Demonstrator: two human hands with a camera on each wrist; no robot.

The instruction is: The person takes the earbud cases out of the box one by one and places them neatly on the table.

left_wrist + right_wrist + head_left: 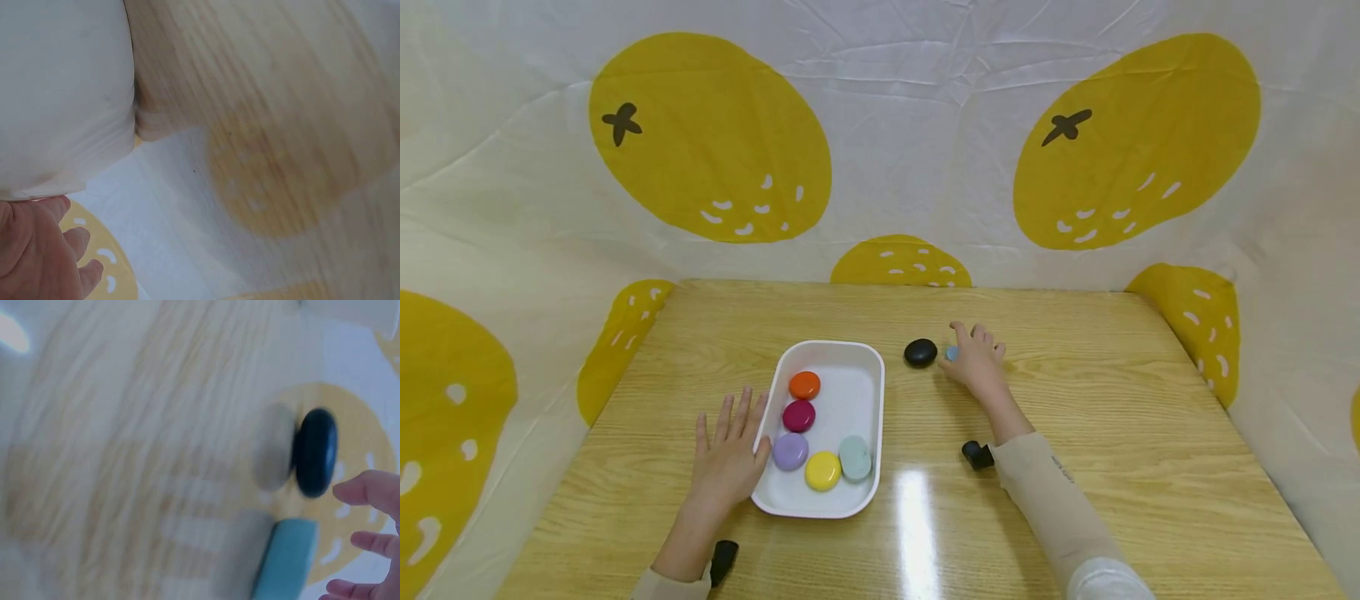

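Observation:
My left hand (726, 467) lies with spread fingers against the left rim of a white tray (880, 417). Inside the tray are an orange piece (805, 385), a crimson one (799, 416), a lilac one (791, 452), a yellow one (823, 471) and a pale green one (855, 458). My right hand (979, 363), fingers spread and slightly bent, hovers over a light blue piece (952, 353), mostly covered in the head view. In the right wrist view the blue piece (286, 559) stands apart from the fingers. A black piece (921, 352) sits just left of that hand.
The wooden table (1075, 375) carries everything. A white cloth with yellow fruit shapes (925, 167) hangs behind and at both sides. Black wrist devices show at the right wrist (977, 455) and at the left wrist (723, 562).

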